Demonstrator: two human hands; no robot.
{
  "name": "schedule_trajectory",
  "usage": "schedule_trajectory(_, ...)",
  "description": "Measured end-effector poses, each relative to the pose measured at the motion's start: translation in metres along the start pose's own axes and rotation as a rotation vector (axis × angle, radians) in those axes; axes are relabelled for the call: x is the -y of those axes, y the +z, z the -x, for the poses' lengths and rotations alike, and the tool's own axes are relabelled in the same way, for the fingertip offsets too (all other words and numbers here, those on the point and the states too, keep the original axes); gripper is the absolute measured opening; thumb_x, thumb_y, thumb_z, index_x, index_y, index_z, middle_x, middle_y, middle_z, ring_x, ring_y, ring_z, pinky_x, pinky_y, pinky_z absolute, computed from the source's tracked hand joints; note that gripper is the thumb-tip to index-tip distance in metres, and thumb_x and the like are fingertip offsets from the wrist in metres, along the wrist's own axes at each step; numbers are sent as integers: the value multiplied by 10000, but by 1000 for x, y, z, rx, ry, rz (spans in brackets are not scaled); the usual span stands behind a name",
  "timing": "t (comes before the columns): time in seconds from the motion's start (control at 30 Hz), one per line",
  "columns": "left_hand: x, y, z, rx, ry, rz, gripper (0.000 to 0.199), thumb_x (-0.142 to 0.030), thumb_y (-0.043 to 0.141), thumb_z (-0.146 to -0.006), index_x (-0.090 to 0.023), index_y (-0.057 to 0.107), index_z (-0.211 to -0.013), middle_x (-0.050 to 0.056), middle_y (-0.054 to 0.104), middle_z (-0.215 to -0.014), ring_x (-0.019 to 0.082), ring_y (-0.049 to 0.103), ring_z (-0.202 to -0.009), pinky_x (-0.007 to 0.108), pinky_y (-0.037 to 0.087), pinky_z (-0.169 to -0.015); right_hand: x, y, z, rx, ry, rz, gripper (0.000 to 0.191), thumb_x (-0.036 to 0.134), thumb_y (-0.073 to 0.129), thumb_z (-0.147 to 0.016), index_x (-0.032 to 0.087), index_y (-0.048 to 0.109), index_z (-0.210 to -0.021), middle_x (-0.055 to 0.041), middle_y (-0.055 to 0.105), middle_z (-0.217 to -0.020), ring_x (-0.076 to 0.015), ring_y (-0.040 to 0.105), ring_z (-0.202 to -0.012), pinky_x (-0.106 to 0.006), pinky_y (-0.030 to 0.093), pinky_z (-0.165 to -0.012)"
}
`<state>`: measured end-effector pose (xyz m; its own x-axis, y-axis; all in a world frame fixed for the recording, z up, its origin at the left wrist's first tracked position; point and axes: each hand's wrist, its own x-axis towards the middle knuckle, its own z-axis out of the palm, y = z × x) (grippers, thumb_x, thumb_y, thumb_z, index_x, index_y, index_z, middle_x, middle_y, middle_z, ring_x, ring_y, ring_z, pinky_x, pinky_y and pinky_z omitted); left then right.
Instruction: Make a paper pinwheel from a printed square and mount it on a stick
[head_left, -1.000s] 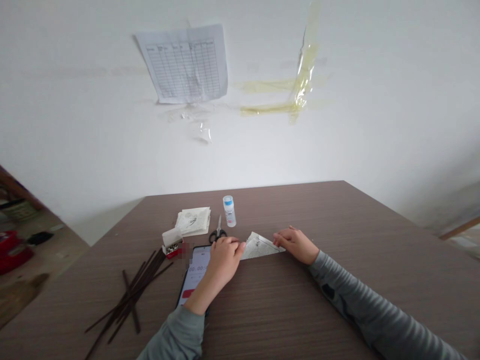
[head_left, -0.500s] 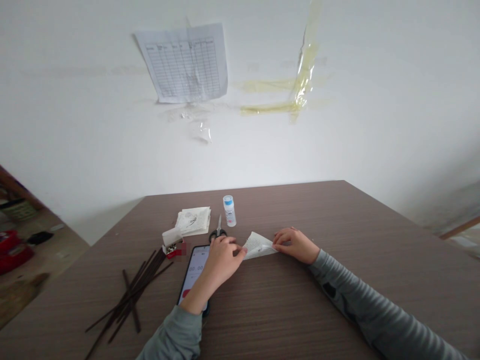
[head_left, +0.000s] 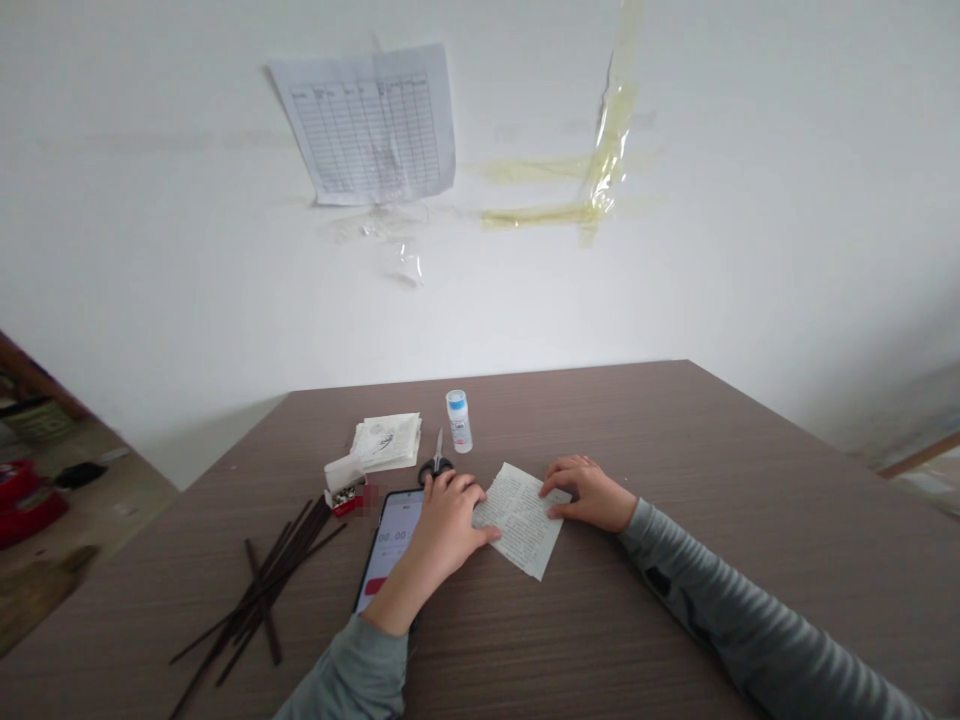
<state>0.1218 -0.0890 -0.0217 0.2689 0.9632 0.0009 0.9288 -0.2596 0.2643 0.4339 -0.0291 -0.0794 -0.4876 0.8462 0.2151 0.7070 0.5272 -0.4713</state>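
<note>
A square of printed paper (head_left: 519, 522) lies spread out on the table, turned so that one corner points at me. At its left corner is my left hand (head_left: 452, 520), thumb and fingertips closed on the edge. My right hand (head_left: 589, 492) grips the opposite corner between thumb and fingers. Beneath my left wrist lies a phone (head_left: 390, 545) with a timer on its screen, partly covered by the forearm. Black-handled scissors (head_left: 435, 466) rest just beyond my left fingertips. A small white bottle with a blue band (head_left: 459, 425) stands upright behind the paper.
To the left, a stack of paper squares (head_left: 390, 440) lies behind an opened small red and white box (head_left: 345, 487) of small pieces. Several dark thin sticks (head_left: 274, 580) are piled in front of it. The wooden table (head_left: 675, 440) meets the white wall at the back.
The paper was folded into a triangle and is now opened out into a square, its near half laid toward me. My left thumb has come down toward me with it; my right hand has barely moved.
</note>
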Motion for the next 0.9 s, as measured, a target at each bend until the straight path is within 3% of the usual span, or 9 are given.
schedule_trajectory(0.13, -1, 3, 1, 3, 27, -2, 459, -345, 1014, -1047, -324, 953, -1502, 149, 835, -1799, 497, 635, -1804, 820, 394, -1568, 4, -5, 0, 75, 18, -13, 223, 329, 1012, -994, 392, 1033, -1208, -76, 956, -1345, -430, 900, -1377, -752, 592, -1418)
schedule_trajectory(0.23, -6, 6, 4, 16, 35, 24, 465, -316, 915, -1117, -300, 930, -1582, 172, 803, -1843, 494, 584, -1862, 830, 352, -1593, 9, -1, 0, 19, -11, -3, 217, 268, 962, -1007, 369, 1029, -1187, -83, 949, -1302, -417, 905, -1360, -691, 613, -1415)
schedule_trajectory(0.33, -12, 11, 5, 14, 49, 28, 486, -345, 879, -1147, -296, 909, -1630, 177, 794, -1859, 503, 572, -1873, 851, 342, -1592, 14, 7, -1, -37, -54, 2, 249, 229, 904, -1034, 326, 1023, -1231, -120, 943, -1397, -425, 880, -1417, -615, 663, -1374)
schedule_trajectory(0.47, -19, 19, 7, -4, 56, -1, 538, -356, 791, -1203, -259, 860, -1727, 204, 738, -1923, 529, 534, -1903, 878, 347, -1583, 20, 24, -2, -6, -105, 41, 422, 217, 810, -1110, 242, 965, -1501, -198, 875, -1697, -441, 818, -1607, -620, 626, -1464)
schedule_trajectory(0.57, -21, 21, 8, -13, 57, -13, 583, -344, 739, -1223, -255, 823, -1793, 208, 711, -1948, 562, 500, -1919, 907, 342, -1577, 22, 37, -3, 53, -108, 82, 580, 222, 720, -1183, 204, 831, -1752, -220, 750, -1899, -425, 721, -1777, -639, 561, -1535)
schedule_trajectory(0.67, -23, 20, 11, 10, 44, -42, 619, -362, 693, -1247, -275, 775, -1855, 184, 660, -1997, 571, 449, -1950, 924, 301, -1588, 21, 46, -1, 71, -121, 135, 647, 227, 652, -1226, 219, 735, -1868, -206, 681, -1962, -415, 674, -1826, -677, 552, -1531)
schedule_trajectory(0.77, -23, 17, 13, 37, 8, -52, 646, -380, 667, -1265, -268, 729, -1898, 170, 594, -2046, 569, 388, -1981, 933, 230, -1606, 18, 49, 2, 28, -126, 182, 662, 240, 677, -1225, 286, 736, -1883, -173, 683, -1953, -427, 679, -1818, -666, 549, -1527)
schedule_trajectory(0.9, -22, 16, 13, 10, -30, 5, 625, -414, 761, -1226, -387, 781, -1850, 88, 643, -2021, 566, 370, -1990, 923, 192, -1621, 14, 51, 5, 3, -81, 255, 682, 297, 716, -1230, 314, 702, -1911, -172, 656, -1971, -445, 654, -1835, -714, 520, -1534)
